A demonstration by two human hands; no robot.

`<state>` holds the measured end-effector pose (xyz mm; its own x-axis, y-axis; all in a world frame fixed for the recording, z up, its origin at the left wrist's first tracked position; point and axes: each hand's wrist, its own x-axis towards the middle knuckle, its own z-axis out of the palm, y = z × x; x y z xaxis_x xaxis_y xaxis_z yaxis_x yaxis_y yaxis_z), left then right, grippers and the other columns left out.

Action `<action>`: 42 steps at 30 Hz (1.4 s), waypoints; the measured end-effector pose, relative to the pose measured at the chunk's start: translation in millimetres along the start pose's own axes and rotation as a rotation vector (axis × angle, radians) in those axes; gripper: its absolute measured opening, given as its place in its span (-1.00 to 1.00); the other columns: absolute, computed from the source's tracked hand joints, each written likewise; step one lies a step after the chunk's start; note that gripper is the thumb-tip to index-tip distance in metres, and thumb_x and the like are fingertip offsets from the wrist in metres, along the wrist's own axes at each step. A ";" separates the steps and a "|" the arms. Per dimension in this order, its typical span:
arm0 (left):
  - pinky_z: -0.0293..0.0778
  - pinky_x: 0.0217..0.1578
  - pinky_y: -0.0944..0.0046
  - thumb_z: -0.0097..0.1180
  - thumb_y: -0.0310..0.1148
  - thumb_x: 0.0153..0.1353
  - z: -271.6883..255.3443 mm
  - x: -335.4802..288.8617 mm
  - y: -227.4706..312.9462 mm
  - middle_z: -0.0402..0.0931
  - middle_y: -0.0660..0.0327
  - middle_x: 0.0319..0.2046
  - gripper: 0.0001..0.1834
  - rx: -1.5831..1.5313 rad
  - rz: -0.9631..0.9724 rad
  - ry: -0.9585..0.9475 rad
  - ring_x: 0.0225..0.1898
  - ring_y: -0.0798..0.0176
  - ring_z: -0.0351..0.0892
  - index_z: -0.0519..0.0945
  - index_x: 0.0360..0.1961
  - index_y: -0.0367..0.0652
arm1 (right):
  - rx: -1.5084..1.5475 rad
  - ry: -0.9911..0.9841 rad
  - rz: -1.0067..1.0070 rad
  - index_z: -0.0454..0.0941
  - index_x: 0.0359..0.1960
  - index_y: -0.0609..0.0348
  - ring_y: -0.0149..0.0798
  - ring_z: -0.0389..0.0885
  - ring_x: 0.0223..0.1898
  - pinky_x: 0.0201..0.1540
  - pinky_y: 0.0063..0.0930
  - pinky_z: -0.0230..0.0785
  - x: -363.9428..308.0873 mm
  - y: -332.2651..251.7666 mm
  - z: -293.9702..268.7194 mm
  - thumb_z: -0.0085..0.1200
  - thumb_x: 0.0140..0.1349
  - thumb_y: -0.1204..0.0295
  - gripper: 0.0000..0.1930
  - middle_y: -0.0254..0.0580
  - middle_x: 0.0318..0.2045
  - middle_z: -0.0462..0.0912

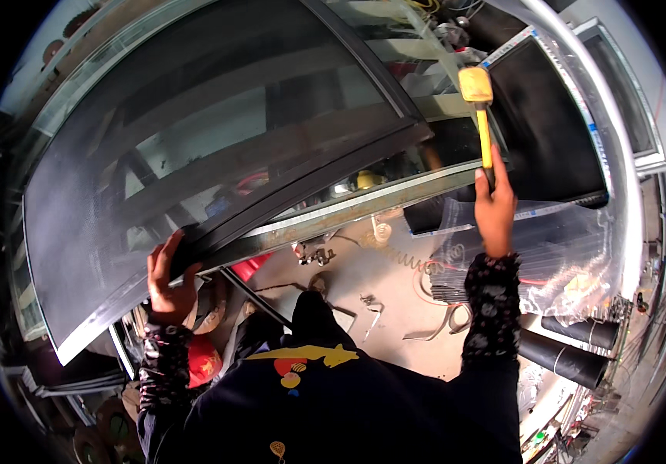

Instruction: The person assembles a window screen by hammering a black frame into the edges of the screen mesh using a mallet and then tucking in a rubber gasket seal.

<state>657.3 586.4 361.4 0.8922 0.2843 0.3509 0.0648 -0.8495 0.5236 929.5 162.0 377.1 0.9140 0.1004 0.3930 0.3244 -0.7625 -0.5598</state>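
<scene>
Head view: a dark, see-through panel (217, 100), greyish and glossy, is edged by a black frame (348, 168) that meets at a corner on its right side; it is laid tilted across a metal-edged bench (395, 193), its near left corner jutting past that edge. At the panel's near edge the frame is touched by the left hand (170, 286), fingers and thumb spread apart — whether it is gripped cannot be told; right of the panel a yellow-headed mallet (475, 85) is held head up, its handle clamped in the right hand (495, 209).

The panel's far edge is cut off by the picture's rim; shapes seen through it are blurred, and the handle's lower end is hidden by the palm.

Right of the panel, dark framed sheets (542, 116) and clear plastic film (534, 232) are seen; nearer than it, a coiled hose (403, 259) is strewn over a pale floor (410, 309).
</scene>
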 end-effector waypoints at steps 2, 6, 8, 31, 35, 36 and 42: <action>0.36 0.08 0.16 0.24 -0.67 -0.17 -25.2 -19.9 -17.0 0.47 0.02 -0.03 -0.28 0.086 -0.092 -0.050 0.01 -0.02 0.43 0.43 0.16 -0.18 | -0.069 -0.095 0.005 0.25 0.30 -0.25 0.24 0.57 -0.25 -0.23 -0.10 0.43 21.0 8.6 6.9 0.01 0.28 0.30 -0.48 0.17 -0.25 0.60; 0.34 0.10 0.13 0.17 -0.68 -0.14 -52.2 -25.8 -23.5 0.47 0.04 -0.02 -0.35 0.125 -0.191 -0.125 0.05 0.03 0.43 0.45 0.11 -0.19 | -0.176 -0.234 -0.086 0.18 0.32 -0.27 0.17 0.54 -0.13 -0.19 -0.06 0.41 43.0 7.8 25.4 0.03 0.26 0.28 -0.43 -0.02 -0.04 0.57; 0.37 0.06 0.14 0.21 -0.67 -0.12 -30.3 -0.5 0.5 0.47 0.04 -0.02 -0.39 0.073 -0.141 -0.177 0.01 0.03 0.47 0.46 0.08 -0.23 | -0.189 -0.290 -0.064 0.21 0.30 -0.25 0.15 0.54 -0.12 -0.18 -0.06 0.41 47.4 1.9 39.0 0.04 0.27 0.27 -0.45 -0.05 -0.02 0.56; 0.45 -0.43 0.19 0.28 -0.45 0.03 76.7 113.6 98.6 0.52 0.01 -0.52 -0.81 -0.059 0.212 -0.268 -0.47 -0.06 0.57 0.51 -0.40 -0.27 | 0.014 -0.024 -0.441 0.50 0.10 0.13 -0.19 0.33 0.22 0.33 -0.09 0.01 -79.3 -120.8 117.4 -0.16 0.17 -0.30 -0.23 -0.24 0.14 0.43; 0.33 -0.57 0.15 0.23 -0.51 0.03 78.1 112.5 96.6 0.39 -0.01 -0.62 -0.80 -0.146 0.164 -0.341 -0.58 -0.10 0.45 0.40 -0.50 -0.26 | 0.023 -0.015 -0.450 0.56 0.02 0.11 -0.20 0.38 0.17 0.33 -0.09 0.02 -79.7 -118.8 120.0 -0.13 0.15 -0.31 -0.26 -0.26 0.08 0.49; 0.31 -0.59 0.15 0.24 -0.53 0.03 78.5 111.9 93.4 0.38 -0.01 -0.63 -0.80 -0.127 0.197 -0.321 -0.60 -0.09 0.44 0.40 -0.50 -0.25 | 0.017 -0.017 -0.449 0.56 0.02 0.11 -0.20 0.38 0.17 0.33 -0.09 0.02 -79.6 -118.8 121.2 -0.13 0.15 -0.31 -0.26 -0.26 0.08 0.49; 0.28 -0.63 0.16 0.23 -0.55 0.02 78.5 111.8 91.2 0.35 0.01 -0.68 -0.78 -0.142 0.213 -0.319 -0.65 -0.06 0.41 0.38 -0.52 -0.22 | 0.039 -0.008 -0.454 0.59 -0.03 0.12 -0.23 0.42 0.13 0.34 -0.08 0.00 -80.4 -117.3 123.5 -0.03 0.07 -0.32 -0.25 -0.28 0.03 0.52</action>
<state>798.0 505.9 387.4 0.9743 -0.0622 0.2165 -0.1788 -0.7982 0.5753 848.0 322.4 321.1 0.6790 0.4242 0.5992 0.7017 -0.6151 -0.3596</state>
